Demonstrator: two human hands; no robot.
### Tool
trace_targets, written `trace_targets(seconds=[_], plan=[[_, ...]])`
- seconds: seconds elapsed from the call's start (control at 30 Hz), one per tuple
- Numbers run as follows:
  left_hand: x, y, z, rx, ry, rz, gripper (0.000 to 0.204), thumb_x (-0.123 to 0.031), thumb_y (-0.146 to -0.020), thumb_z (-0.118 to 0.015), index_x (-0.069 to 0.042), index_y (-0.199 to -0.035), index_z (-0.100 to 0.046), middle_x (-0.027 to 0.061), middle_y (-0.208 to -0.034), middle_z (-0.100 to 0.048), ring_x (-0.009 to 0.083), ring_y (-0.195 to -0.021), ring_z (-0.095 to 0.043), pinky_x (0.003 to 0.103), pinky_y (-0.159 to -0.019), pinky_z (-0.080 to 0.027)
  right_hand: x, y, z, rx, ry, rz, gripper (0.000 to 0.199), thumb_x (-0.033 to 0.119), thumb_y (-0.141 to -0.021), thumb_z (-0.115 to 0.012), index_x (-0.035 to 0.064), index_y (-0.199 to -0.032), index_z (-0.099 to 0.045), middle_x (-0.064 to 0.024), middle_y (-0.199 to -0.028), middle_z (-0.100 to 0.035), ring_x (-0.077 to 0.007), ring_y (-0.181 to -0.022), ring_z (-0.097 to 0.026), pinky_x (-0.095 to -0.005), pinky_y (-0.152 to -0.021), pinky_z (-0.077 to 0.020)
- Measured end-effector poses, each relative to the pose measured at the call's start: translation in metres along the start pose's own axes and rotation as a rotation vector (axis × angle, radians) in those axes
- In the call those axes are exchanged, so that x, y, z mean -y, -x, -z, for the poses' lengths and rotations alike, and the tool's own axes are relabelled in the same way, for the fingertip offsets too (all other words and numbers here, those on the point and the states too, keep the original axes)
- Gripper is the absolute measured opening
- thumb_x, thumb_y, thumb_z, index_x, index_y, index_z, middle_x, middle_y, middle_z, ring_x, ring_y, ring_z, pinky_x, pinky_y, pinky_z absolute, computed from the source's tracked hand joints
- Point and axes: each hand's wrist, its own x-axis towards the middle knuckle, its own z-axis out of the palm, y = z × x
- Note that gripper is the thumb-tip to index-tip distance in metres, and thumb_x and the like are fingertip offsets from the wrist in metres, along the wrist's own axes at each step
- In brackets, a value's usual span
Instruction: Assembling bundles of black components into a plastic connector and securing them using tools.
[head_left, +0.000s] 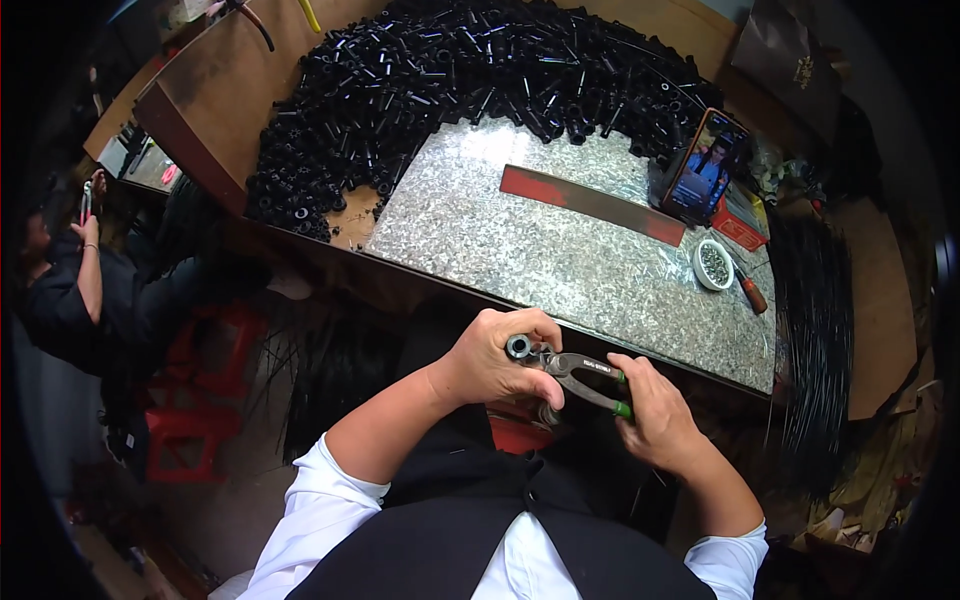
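Black vest (430, 530), nearest; left hand (490, 357) grasping dark tube (518, 347), left of crosswise pliers (567, 364); right hand (655, 412) gripping pliers' handles.

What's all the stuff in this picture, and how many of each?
tubes and parts: too many to count, black, heaped at back
tabletop: one, speckled grey, middle
bar: one, red and dark, on tabletop
phone: one, orange-edged, standing at right
box: one, red, by phone
bowl: one, white, right side
metal bits: many, silvery, in bowl
tool handle: one, orange-brown, by bowl
strands: many, black, right of tabletop
stools: seemingly two, red, lower left
co-worker: one, dark clothes, left
held tube: one, dark, centre
pliers: one, grey and green, centre
vest: one, black, bottom
sleeves: two, white, bottom
left grip: one, bare hand, around held tube
right grip: one, bare hand, on pliers
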Motion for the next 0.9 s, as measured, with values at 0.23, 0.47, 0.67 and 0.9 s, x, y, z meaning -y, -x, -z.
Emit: trace_targets(seconds=[0.23, 0.47, 0.67, 0.9], plan=[[-0.001, 0.003, -0.001, 0.022, 0.043, 0.021, 0.077, -0.052, -0.046, -0.082, -0.001, -0.098, -0.058, -0.0051, -0.055, -0.040, 0.0027, -0.051, -0.038, 0.021, -0.046, -0.031, -0.005, -0.006, 0.008, 0.268, -0.331, 0.058, 0.061, -0.010, -0.069, -0.049, -0.0010, -0.129, -0.041, -0.0184, -0.102, -0.051, -0.0351, -0.094, -0.054, -0.0385, -0.082, -0.0455], [0.005, 0.009, -0.003, -0.108, 0.154, 0.062, 0.075, -0.054, -0.047, -0.080, 0.000, -0.094, -0.061, -0.0061, -0.059, -0.041, 0.0026, -0.054, -0.037, 0.020, -0.049, -0.031, -0.003, -0.013, -0.001, 0.264, -0.410, 0.048, 0.053, -0.008, -0.071, -0.049, -0.0001, -0.123, -0.044, -0.0187, -0.103, -0.053, -0.0355, -0.093, -0.056, -0.0392, -0.081, -0.0458], [0.008, 0.017, -0.007, -0.181, 0.236, 0.107, 0.069, -0.053, -0.048, -0.081, -0.002, -0.090, -0.063, -0.0056, -0.064, -0.047, 0.0025, -0.058, -0.041, 0.020, -0.052, -0.033, 0.003, -0.015, -0.009, 0.266, -0.436, -0.054, 0.033, 0.007, -0.084, -0.061, 0.0021, -0.115, -0.051, -0.0143, -0.091, -0.057, -0.0282, -0.083, -0.058, -0.0350, -0.075, -0.0452], [0.011, 0.021, -0.007, -0.226, 0.192, 0.050, 0.070, -0.051, -0.050, -0.081, -0.001, -0.094, -0.062, -0.0071, -0.061, -0.044, 0.0021, -0.057, -0.041, 0.019, -0.051, -0.033, -0.003, -0.015, -0.024, 0.183, -0.391, -0.030, 0.029, 0.012, -0.080, -0.070, 0.0013, -0.103, -0.055, -0.0154, -0.084, -0.057, -0.0321, -0.072, -0.058, -0.0344, -0.063, -0.0461]])
